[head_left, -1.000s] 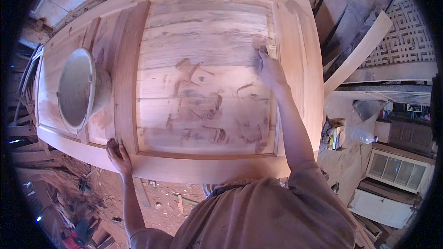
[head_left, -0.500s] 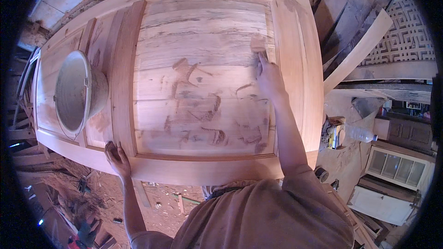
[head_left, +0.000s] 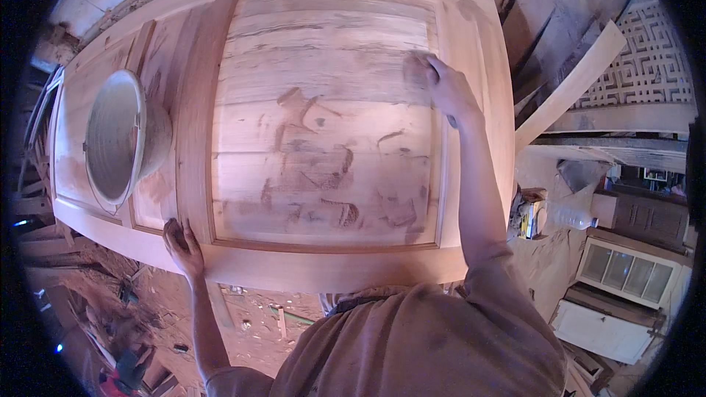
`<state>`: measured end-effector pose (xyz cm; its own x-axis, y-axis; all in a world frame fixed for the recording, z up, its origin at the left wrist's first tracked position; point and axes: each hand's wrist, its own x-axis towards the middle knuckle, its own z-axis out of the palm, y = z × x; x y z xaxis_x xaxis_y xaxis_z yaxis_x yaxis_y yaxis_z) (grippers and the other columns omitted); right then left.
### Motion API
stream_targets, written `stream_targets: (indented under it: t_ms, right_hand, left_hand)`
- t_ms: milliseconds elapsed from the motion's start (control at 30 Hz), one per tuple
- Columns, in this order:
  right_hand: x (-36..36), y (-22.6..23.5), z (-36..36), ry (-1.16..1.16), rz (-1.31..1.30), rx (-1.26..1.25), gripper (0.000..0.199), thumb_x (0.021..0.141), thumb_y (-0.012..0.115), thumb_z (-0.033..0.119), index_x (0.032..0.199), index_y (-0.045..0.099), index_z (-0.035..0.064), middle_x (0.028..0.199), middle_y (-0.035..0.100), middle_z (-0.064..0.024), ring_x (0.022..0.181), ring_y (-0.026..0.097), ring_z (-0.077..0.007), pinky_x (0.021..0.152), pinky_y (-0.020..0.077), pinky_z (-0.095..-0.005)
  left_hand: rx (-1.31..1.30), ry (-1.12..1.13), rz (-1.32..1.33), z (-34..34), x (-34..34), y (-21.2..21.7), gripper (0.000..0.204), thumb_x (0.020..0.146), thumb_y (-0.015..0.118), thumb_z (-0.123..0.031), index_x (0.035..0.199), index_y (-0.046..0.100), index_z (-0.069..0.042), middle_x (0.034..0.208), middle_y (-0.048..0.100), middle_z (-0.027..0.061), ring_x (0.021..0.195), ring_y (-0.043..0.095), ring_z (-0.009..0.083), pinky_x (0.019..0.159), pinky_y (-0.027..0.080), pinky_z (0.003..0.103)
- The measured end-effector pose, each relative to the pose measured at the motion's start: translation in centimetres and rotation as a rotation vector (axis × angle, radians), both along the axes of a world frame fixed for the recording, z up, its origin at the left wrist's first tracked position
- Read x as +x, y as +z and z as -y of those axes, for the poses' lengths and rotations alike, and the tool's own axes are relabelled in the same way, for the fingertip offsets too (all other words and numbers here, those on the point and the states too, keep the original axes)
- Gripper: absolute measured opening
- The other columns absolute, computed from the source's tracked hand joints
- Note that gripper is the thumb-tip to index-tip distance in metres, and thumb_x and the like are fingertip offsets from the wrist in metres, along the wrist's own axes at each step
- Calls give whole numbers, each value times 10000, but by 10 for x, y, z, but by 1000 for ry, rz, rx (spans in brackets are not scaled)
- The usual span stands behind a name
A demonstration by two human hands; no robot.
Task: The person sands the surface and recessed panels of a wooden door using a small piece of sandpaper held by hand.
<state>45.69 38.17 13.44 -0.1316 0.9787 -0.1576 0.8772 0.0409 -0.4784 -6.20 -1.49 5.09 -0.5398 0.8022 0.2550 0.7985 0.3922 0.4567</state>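
Note:
A large pale wooden panelled door (head_left: 331,261) lies flat in front of me. Its main panel (head_left: 316,88) carries dark cracks and brown smears of filler. My right hand (head_left: 450,92) is closed on a flat-bladed tool, apparently a putty knife (head_left: 418,66), against the upper right of that panel; motion blurs the blade. My left hand (head_left: 184,248) rests on the door's near edge, fingers apart and darkened. Just beyond it a grey bucket (head_left: 151,140) stands on the left panels, tilted in view, its inside coated in residue.
Loose boards (head_left: 562,81) and a carved lattice panel (head_left: 625,59) lean at the right. Farther down are a clear plastic bottle (head_left: 573,217), a small paned window frame (head_left: 629,272) and a white panel (head_left: 603,331). Wood scraps litter the dusty floor (head_left: 257,323) below the door.
My right hand has shifted slightly up and right with the putty knife, its wrist turning and the forearm swinging right. My left hand stays at the door's edge.

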Motion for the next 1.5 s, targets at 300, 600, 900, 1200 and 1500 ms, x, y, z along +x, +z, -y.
stream_targets:
  t_ms: [300,600,900,1200,1500]
  right_hand:
    - [2,-29,6,43,162,-57,389,1008,458,228,1361,568,106,929,677,-302,846,672,-445,771,531,-521]
    - [9,-50,75,0,136,55,454,1010,446,206,1454,492,119,847,656,-307,844,668,-476,770,532,-567]
    - [-8,-41,-10,-60,99,46,406,1006,489,233,1378,581,99,945,672,-315,803,665,-474,784,531,-556]
    - [20,18,-54,14,26,-94,406,996,488,276,1329,618,83,1175,684,-235,1014,683,-391,881,540,-461]
    - [6,-67,-52,15,123,83,408,1000,480,232,1378,572,109,989,679,-294,907,665,-457,832,533,-526]
  left_hand:
    - [8,-14,6,-1,4,0,420,1012,561,-266,1262,554,72,1312,554,242,1232,528,421,1062,406,493]
    - [22,-9,10,-1,1,-4,421,999,587,-270,1255,561,64,1292,560,255,1223,535,421,1060,407,488]
    - [21,-33,-21,-2,2,-3,403,1000,577,-233,1268,552,67,1283,561,256,1223,528,429,1057,405,499]
    - [-3,-23,-17,-4,4,1,406,1003,571,-224,1274,544,76,1289,558,251,1217,531,430,1050,412,493]
    - [7,-14,-14,-3,1,-6,420,1004,572,-239,1283,537,73,1291,557,250,1210,539,421,1042,418,490]
